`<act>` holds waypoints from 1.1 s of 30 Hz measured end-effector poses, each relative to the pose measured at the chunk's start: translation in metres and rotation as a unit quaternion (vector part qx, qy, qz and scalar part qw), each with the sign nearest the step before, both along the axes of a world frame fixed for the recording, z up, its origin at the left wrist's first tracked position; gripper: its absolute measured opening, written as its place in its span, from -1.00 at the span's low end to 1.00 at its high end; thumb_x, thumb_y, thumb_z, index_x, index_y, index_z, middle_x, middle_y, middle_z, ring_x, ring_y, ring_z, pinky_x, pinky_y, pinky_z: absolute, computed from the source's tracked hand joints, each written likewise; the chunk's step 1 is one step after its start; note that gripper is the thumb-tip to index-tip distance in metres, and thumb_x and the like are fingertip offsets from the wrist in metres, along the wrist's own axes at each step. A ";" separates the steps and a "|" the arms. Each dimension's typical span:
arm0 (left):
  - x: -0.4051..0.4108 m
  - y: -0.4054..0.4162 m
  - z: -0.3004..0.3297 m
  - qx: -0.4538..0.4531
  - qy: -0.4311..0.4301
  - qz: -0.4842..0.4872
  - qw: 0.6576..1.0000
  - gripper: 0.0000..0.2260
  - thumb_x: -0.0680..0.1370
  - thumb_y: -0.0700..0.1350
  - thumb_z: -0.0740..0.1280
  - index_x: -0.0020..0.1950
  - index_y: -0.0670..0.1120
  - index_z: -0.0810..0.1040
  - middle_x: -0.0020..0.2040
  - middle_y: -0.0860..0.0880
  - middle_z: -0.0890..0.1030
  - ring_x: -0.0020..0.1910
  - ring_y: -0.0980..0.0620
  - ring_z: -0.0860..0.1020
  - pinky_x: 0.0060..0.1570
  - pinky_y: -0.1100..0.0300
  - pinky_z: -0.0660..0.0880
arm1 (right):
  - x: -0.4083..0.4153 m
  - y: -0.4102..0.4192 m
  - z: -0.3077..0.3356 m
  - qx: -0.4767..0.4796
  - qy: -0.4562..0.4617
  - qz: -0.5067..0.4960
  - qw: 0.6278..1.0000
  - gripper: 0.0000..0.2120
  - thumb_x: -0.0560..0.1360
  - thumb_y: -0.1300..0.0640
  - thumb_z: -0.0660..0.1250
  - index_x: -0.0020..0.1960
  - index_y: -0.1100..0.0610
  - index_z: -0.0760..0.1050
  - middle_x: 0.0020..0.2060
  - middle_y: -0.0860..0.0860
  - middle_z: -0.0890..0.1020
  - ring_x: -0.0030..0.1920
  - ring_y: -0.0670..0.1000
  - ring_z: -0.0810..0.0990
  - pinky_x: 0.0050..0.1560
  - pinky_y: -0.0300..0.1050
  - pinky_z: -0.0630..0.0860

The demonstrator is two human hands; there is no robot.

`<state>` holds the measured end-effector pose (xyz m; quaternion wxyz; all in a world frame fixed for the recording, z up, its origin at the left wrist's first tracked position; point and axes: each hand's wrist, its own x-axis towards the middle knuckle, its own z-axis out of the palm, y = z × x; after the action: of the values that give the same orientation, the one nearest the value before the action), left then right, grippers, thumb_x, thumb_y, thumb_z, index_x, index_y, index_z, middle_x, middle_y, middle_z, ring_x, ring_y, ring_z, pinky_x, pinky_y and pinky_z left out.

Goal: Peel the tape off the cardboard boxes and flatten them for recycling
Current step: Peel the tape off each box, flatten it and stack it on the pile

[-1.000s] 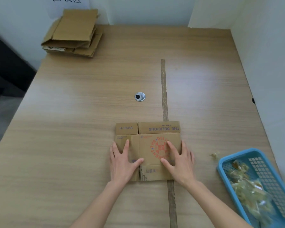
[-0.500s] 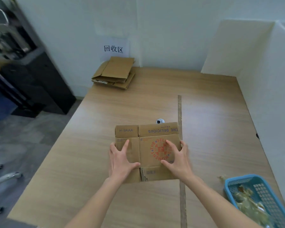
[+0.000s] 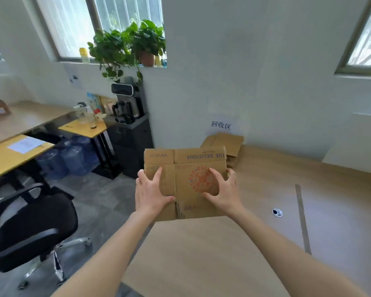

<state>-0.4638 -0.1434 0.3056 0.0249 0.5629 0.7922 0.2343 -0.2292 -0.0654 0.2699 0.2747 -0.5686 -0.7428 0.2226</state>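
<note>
Big wooden tabletop [image 3: 255, 243] fills the lower right, white wall behind it. A dark strip [image 3: 302, 217] runs along the tabletop on the right side, small round metal grommet [image 3: 277, 212] just left of that strip.

Left side of the view: grey floor, black office chair [image 3: 28, 230] low left, yellow desks [image 3: 7, 155] behind it, blue water jugs [image 3: 71, 157] under them. Black cabinet with a coffee machine [image 3: 126, 108] on top stands against the wall; potted green plants [image 3: 133, 43] sit on the windowsill above.

Flattened cardboard box [image 3: 185, 183] is held up in the air over the tabletop's left edge, flat face toward the camera, printing upside down, red round logo on the right half. It touches no surface.

Stack of flattened cardboard [image 3: 225, 146] lies at the far left corner of the tabletop, behind the held box, under a paper sign [image 3: 221, 125] with black characters on the wall.

Left hand [image 3: 151, 192] grips the box's left edge: thumb across the front face, fingers reaching up on the front near the edge, curled onto the card. Right hand [image 3: 223, 191] grips the right edge: thumb and fingers spread over the logo, bent and clamping the card. Both forearms come up from the bottom of the frame.
</note>
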 end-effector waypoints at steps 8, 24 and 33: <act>-0.139 -0.026 0.056 0.041 0.036 0.046 0.997 0.06 0.25 0.24 0.64 0.61 0.11 0.15 0.34 -0.11 0.12 0.27 -0.12 0.30 0.24 -0.08 0.48 | -0.148 0.003 0.056 0.054 -0.004 0.044 0.998 -0.16 0.38 -0.20 0.49 0.55 -0.27 0.16 0.50 0.04 0.01 0.52 0.13 0.06 0.42 0.15 0.35; -0.333 0.126 0.068 0.021 0.085 0.077 0.993 0.07 0.27 0.24 0.63 0.62 0.09 0.12 0.32 -0.13 0.12 0.25 -0.15 0.30 0.25 -0.09 0.47 | -0.353 0.161 0.053 0.061 0.028 0.071 0.995 -0.17 0.42 -0.17 0.50 0.57 -0.22 0.15 0.51 -0.02 -0.03 0.56 0.18 0.06 0.39 0.21 0.42; -0.343 0.285 0.066 -0.007 0.066 -0.011 0.998 0.05 0.28 0.24 0.62 0.62 0.12 0.11 0.34 -0.14 0.13 0.23 -0.12 0.30 0.22 -0.05 0.50 | -0.347 0.273 0.047 0.057 0.019 -0.028 0.998 -0.19 0.41 -0.17 0.50 0.56 -0.19 0.20 0.50 0.03 0.01 0.55 0.15 0.06 0.40 0.16 0.38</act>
<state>-0.8069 0.1418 0.3718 -0.0209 0.5859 0.7872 0.1913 -0.5759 0.2077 0.3168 0.3271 -0.5678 -0.7329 0.1831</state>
